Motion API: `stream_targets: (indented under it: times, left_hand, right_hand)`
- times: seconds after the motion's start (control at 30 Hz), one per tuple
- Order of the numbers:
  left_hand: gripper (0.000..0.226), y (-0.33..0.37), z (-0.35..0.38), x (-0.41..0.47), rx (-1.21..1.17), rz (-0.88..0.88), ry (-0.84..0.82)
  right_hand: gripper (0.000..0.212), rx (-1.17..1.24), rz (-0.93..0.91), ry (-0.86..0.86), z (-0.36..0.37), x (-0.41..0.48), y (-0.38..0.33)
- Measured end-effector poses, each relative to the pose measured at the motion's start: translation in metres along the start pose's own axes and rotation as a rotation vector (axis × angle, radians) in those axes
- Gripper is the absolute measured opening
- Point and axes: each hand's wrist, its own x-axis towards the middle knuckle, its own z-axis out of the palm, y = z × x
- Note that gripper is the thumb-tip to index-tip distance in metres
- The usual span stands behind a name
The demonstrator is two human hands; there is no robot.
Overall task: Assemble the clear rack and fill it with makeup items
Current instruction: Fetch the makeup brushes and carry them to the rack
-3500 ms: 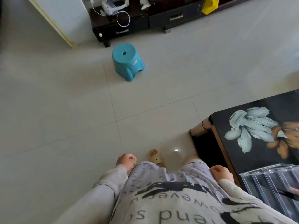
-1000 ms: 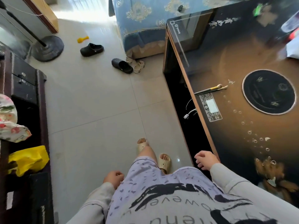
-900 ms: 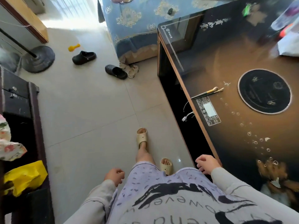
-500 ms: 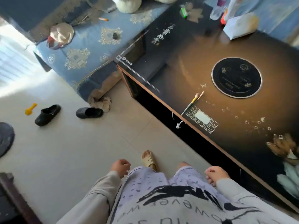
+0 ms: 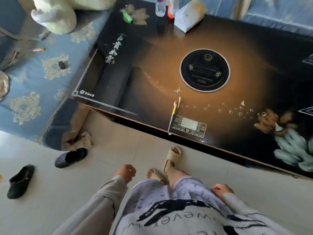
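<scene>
Honestly can't say much is done here, going by what shows. The clear rack isn't in view at all, so no telling whether it's assembled or what's in it. The only makeup bits I can spot are two makeup brushes (image 5: 175,110) lying side by side on the dark glass table (image 5: 144,78), right by the near edge and just left of the control panel (image 5: 188,125) printed on the top. My guess is those are what needs fetching next, with the filling still ahead.

Hands: left hand (image 5: 126,172) is loosely curled down by the hip with nothing in it, right hand (image 5: 221,189) is curled at the waist, also empty as far as I can see.

Room-wise it's pretty easy. Open tile floor (image 5: 50,209) on the near left, with two black clogs (image 5: 70,157) lying well off to the left. The table edge runs diagonally just past the slippered feet (image 5: 171,157), so a short forward reach gets the brushes. The far edge holds a tissue pack (image 5: 188,16) and a bottle (image 5: 160,7), well apart from the brushes. A blue sofa (image 5: 42,73) butts against the table's left end.
</scene>
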Motion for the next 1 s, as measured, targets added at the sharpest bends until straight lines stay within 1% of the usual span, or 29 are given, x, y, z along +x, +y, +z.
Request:
stream_targets:
  times: [0.03, 0.1, 0.17, 0.3, 0.43, 0.53, 0.6, 0.7, 0.83, 1.0]
  left_hand:
    - [0.038, 0.011, -0.001, 0.001, 0.022, 0.010, -0.007]
    - [0.039, 0.034, -0.001, 0.005, 0.044, 0.031, -0.022]
    - [0.039, 0.060, -0.004, 0.010, 0.059, 0.054, -0.017]
    - [0.038, 0.110, -0.010, 0.018, 0.048, 0.114, 0.007]
    - [0.018, 0.160, -0.010, 0.029, 0.060, 0.172, 0.035]
    - [0.025, 0.193, -0.003, 0.047, 0.110, 0.220, 0.082]
    - [0.027, 0.212, 0.005, 0.063, 0.121, 0.223, 0.082]
    - [0.027, 0.232, 0.013, 0.081, 0.141, 0.190, 0.081]
    - [0.027, 0.247, 0.021, 0.098, 0.220, 0.200, 0.109]
    - [0.023, 0.248, 0.027, 0.110, 0.275, 0.240, 0.145]
  right_hand:
    - [0.025, 0.018, 0.013, 0.000, -0.006, 0.003, -0.006]
    - [0.018, 0.146, 0.004, 0.020, -0.019, 0.009, -0.018]
    - [0.019, 0.273, -0.015, 0.086, -0.037, 0.017, -0.033]
    - [0.033, 0.293, -0.092, 0.092, -0.073, 0.029, -0.077]
    - [0.035, 0.375, -0.178, 0.080, -0.100, 0.038, -0.134]
    - [0.032, 0.400, -0.224, 0.065, -0.104, 0.052, -0.175]
    - [0.026, 0.434, -0.230, 0.084, -0.103, 0.065, -0.198]
    - [0.008, 0.501, -0.231, 0.133, -0.096, 0.081, -0.228]
    - [0.017, 0.469, -0.238, 0.296, -0.093, 0.098, -0.260]
    - [0.017, 0.356, -0.265, 0.426, -0.091, 0.114, -0.275]
